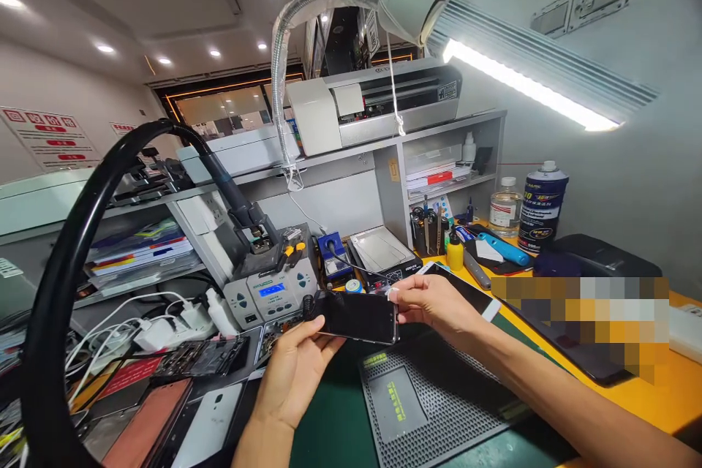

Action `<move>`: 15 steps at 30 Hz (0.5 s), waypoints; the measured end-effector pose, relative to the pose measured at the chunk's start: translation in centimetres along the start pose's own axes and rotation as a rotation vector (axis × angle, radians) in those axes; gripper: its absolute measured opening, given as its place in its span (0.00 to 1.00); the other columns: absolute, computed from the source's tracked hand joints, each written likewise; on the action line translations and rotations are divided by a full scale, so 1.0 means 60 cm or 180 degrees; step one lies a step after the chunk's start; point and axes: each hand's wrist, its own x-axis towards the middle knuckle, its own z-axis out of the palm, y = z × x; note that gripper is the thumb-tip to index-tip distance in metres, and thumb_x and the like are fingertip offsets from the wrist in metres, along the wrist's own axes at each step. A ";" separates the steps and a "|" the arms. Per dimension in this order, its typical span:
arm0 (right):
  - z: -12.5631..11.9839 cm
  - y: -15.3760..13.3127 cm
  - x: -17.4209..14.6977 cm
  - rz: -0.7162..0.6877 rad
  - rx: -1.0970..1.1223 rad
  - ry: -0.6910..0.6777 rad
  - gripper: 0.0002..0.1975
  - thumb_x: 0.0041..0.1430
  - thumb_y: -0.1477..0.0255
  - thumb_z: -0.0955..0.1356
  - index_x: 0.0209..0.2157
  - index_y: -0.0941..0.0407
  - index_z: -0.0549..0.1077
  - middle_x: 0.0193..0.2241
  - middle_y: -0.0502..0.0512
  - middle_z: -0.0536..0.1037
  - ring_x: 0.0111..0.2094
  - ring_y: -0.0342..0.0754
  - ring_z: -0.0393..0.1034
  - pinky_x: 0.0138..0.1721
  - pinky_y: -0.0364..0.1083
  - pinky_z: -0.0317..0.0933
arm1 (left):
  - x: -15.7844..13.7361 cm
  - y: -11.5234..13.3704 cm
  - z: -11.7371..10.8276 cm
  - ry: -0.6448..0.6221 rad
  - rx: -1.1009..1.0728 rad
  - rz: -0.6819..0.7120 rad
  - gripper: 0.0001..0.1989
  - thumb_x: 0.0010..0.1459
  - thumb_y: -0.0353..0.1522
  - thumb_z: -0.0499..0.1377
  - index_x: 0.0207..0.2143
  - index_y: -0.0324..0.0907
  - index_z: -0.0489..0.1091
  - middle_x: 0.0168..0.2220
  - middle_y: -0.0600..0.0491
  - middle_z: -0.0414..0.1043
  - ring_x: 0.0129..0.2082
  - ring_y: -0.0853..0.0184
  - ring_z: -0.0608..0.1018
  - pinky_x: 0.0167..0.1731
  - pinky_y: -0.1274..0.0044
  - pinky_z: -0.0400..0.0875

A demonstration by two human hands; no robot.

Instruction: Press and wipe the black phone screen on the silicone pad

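A black smartphone (356,316) is held sideways above the bench, its dark screen facing me. My left hand (290,376) grips its left end, thumb on the front edge and fingers behind. At the other end, my right hand (439,307) pinches the upper right corner between thumb and fingers. A small pale spot shows at those fingertips, too small to make out. Below the phone lies a grey perforated work pad (444,395) on a green mat (334,417). A white-framed phone (461,289) rests just behind my right hand.
A rework station (274,289) with a lit display stands behind my left hand. Several phones and parts, including a reddish phone panel (148,424), lie at left. A black curved tube (41,292) arches nearby. Bottles and a spray can (542,208) stand right, beneath a lamp (537,62).
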 end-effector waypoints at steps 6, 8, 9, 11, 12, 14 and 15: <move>0.043 0.029 -0.027 0.0182 0.0045 -0.0305 0.14 0.44 0.66 0.79 0.26 0.60 0.77 0.25 0.52 0.78 0.27 0.43 0.73 0.36 0.46 0.73 | 0.011 -0.032 0.017 0.0653 -0.0228 0.0317 0.05 0.62 0.23 0.58 0.36 0.37 0.74 0.36 0.46 0.80 0.36 0.64 0.82 0.43 0.70 0.79; 0.057 0.040 -0.038 0.0229 -0.0117 -0.0397 0.15 0.44 0.65 0.79 0.27 0.60 0.77 0.24 0.50 0.76 0.26 0.43 0.72 0.35 0.47 0.73 | 0.013 -0.042 0.016 0.0842 -0.0181 0.0547 0.04 0.61 0.24 0.59 0.36 0.40 0.73 0.35 0.51 0.79 0.40 0.65 0.81 0.47 0.72 0.77; 0.062 0.044 -0.042 0.0230 -0.0206 -0.0431 0.15 0.43 0.65 0.80 0.27 0.60 0.77 0.22 0.49 0.75 0.25 0.43 0.71 0.33 0.47 0.73 | 0.013 -0.046 0.015 0.0908 -0.0134 0.0655 0.04 0.61 0.25 0.61 0.35 0.41 0.72 0.36 0.52 0.79 0.43 0.66 0.81 0.50 0.73 0.75; 0.068 0.052 -0.047 0.0175 -0.0348 -0.0482 0.16 0.43 0.64 0.80 0.26 0.59 0.76 0.20 0.47 0.74 0.23 0.43 0.70 0.31 0.46 0.71 | 0.012 -0.051 0.013 0.0959 -0.0010 0.0791 0.03 0.60 0.27 0.63 0.36 0.42 0.72 0.39 0.54 0.79 0.48 0.67 0.79 0.55 0.73 0.70; 0.069 0.054 -0.048 0.0125 -0.0401 -0.0506 0.15 0.43 0.64 0.80 0.26 0.58 0.76 0.19 0.47 0.74 0.23 0.43 0.69 0.31 0.45 0.69 | 0.010 -0.053 0.012 0.0950 0.0054 0.0822 0.04 0.60 0.28 0.64 0.36 0.43 0.72 0.41 0.53 0.79 0.51 0.66 0.78 0.57 0.73 0.68; 0.067 0.054 -0.047 0.0040 -0.0474 -0.0509 0.15 0.44 0.64 0.80 0.25 0.58 0.76 0.19 0.49 0.75 0.23 0.43 0.68 0.30 0.44 0.66 | 0.005 -0.056 0.013 0.0880 0.0165 0.0824 0.06 0.59 0.30 0.66 0.38 0.42 0.73 0.46 0.52 0.79 0.55 0.65 0.75 0.61 0.72 0.64; 0.066 0.052 -0.046 0.0009 -0.0499 -0.0487 0.15 0.44 0.63 0.80 0.25 0.58 0.76 0.19 0.49 0.76 0.24 0.43 0.68 0.30 0.44 0.65 | 0.002 -0.058 0.015 0.0828 0.0240 0.0817 0.07 0.58 0.30 0.67 0.39 0.42 0.73 0.48 0.50 0.78 0.56 0.64 0.75 0.61 0.72 0.62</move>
